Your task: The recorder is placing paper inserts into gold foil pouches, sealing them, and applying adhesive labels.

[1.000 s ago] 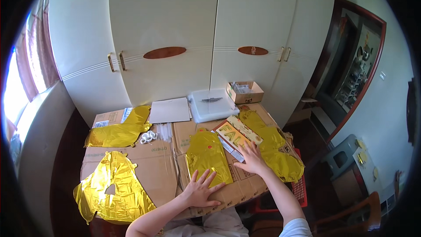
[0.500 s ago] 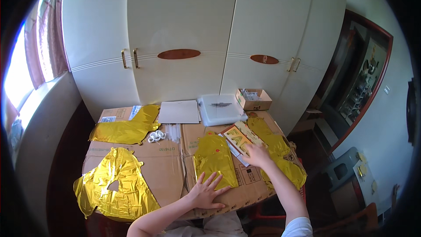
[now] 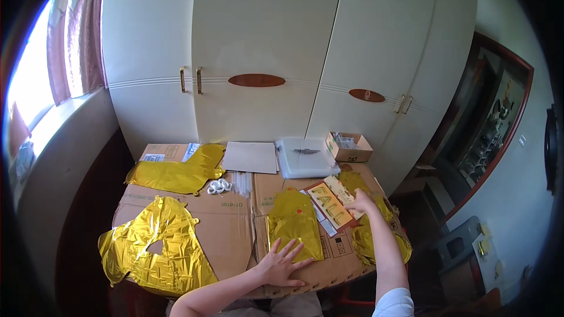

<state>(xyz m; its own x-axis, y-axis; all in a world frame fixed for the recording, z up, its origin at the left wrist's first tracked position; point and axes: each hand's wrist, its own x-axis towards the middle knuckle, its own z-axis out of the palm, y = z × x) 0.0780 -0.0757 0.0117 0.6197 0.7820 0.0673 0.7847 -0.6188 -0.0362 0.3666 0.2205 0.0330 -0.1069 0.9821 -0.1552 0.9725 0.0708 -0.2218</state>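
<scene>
My left hand [image 3: 286, 264] lies flat, fingers spread, over the lower edge of a flat gold foil balloon [image 3: 292, 217]. To its right is an orange printed card [image 3: 329, 205] with large yellow letters, on top of a white-and-blue sheet. A cream printed card [image 3: 339, 190] lies along its right side. The fingers of my right hand [image 3: 363, 204] are bent at the cream card's right edge and seem to pinch it; the fingertips are partly hidden. Beneath my right forearm more gold foil [image 3: 364, 243] is spread out.
On the cardboard-covered table [image 3: 226, 223] lie a wrinkled gold foil balloon [image 3: 176, 252] and an L-shaped one [image 3: 176, 173]. White ribbon rolls [image 3: 218, 186], clear straws [image 3: 241, 183], grey board [image 3: 251, 157], a translucent case [image 3: 305, 161] and a small box [image 3: 349, 151] stand farther back, before a white wardrobe.
My right hand has moved to the right, from the orange card's lower end to the cream card's edge. More of the orange card shows. My left hand stays on the foil.
</scene>
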